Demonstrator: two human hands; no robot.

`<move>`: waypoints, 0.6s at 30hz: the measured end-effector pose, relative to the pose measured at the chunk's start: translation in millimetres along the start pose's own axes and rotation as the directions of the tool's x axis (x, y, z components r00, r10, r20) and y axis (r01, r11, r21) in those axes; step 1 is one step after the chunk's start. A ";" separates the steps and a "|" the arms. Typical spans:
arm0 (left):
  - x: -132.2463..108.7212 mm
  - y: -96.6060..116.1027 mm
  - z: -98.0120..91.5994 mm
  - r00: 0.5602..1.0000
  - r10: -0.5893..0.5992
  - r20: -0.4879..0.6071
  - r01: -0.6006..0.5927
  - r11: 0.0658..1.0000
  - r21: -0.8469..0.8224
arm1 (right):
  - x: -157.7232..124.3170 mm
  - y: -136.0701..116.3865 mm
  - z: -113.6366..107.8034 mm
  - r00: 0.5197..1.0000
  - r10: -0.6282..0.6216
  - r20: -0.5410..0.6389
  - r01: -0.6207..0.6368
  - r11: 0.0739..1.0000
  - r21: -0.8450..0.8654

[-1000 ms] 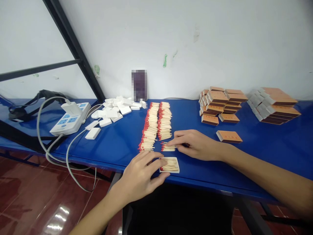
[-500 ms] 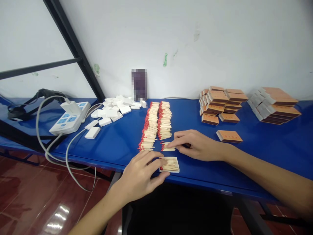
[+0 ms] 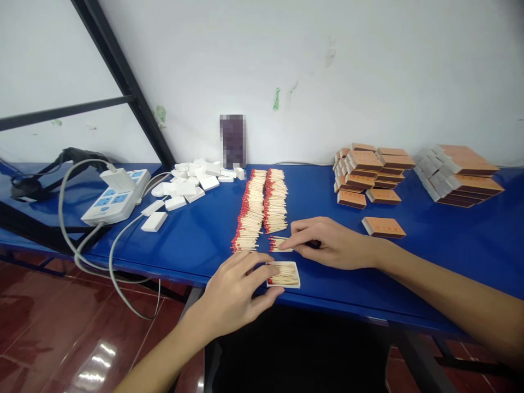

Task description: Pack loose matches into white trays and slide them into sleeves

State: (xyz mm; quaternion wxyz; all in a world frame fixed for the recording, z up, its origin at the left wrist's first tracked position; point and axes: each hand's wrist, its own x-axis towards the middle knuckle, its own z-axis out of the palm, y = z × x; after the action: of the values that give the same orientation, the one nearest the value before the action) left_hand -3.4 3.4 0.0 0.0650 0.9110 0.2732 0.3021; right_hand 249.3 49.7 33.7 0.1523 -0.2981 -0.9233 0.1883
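Matches [image 3: 289, 276] in a white tray [image 3: 298, 279]
The left hand [image 3: 236, 289], half curled, grips the tray's left end; the right hand [image 3: 327, 244], loosely curled, touches a small match row [image 3: 274, 244] farther off, grip unclear.

On counter [image 3: 196, 240]: tray [image 3: 286, 286] at left hand [image 3: 237, 292] — matches [image 3: 287, 274] in it; small match group [image 3: 273, 244] at right hand [image 3: 327, 243]. Beyond both, two match rows [image 3: 275, 204]. Beyond right hand, matchbox stacks [image 3: 365, 161] — power strip [image 3: 107, 208] left of left hand.
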 end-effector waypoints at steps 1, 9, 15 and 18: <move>-0.1 -0.1 0.1 1.000 -0.002 0.002 0.002 1.000 -0.002 | 0.1 -0.1 -0.3 1.000 0.000 0.002 0.000 1.000 0.000; -1.4 -0.1 1.1 1.000 -0.005 0.002 0.005 1.000 -0.006 | 0.7 -1.9 -0.3 1.000 0.008 -0.019 -0.007 0.999 0.037; -0.7 -0.6 0.2 1.000 -0.002 0.007 0.002 1.000 -0.004 | 4.2 -5.3 7.0 0.972 0.159 -0.175 -0.163 0.987 -0.008; 0.1 -0.1 -1.3 1.000 -0.008 0.012 0.008 0.999 -0.031 | 6.3 -6.1 8.8 0.968 0.172 -0.181 -0.188 0.979 -0.076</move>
State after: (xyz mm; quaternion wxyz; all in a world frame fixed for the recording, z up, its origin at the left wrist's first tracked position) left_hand -4.1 3.5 1.1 0.0818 0.9106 0.2717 0.3004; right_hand 238.0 46.6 29.7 0.2006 -0.4029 -0.8832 0.1318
